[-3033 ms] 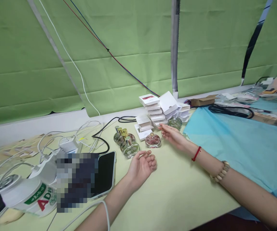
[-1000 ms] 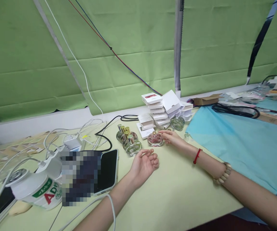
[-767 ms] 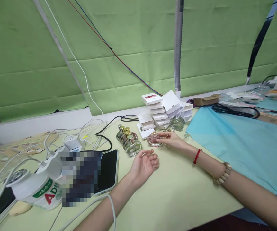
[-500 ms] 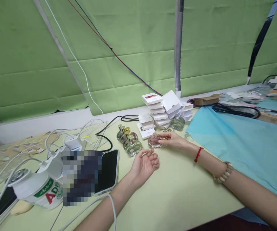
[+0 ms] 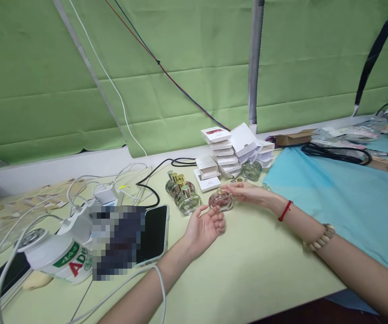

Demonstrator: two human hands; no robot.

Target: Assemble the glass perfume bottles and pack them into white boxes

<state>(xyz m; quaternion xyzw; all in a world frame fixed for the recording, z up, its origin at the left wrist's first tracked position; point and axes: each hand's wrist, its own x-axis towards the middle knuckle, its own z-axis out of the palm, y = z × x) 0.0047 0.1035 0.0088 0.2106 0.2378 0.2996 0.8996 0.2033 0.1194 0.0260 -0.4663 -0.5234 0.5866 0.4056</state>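
Resting palm-up, left grip [image 5: 205, 226] spread | pink bottle [image 5: 221, 201] just beyond | right grip [image 5: 248, 192] spread, touching it

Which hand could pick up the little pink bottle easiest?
Probably the right hand: its fingertips already reach the pink bottle's gold top. The left hand lies palm-up just in front, not touching.

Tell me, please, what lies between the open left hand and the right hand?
Head view: the round pink glass perfume bottle stands between left hand and right hand.

5 perfume bottles [image 5: 221, 201]; 1 stack small white boxes [image 5: 226, 153]; 1 phone [image 5: 152, 234]; 2 hands [image 5: 204, 227].
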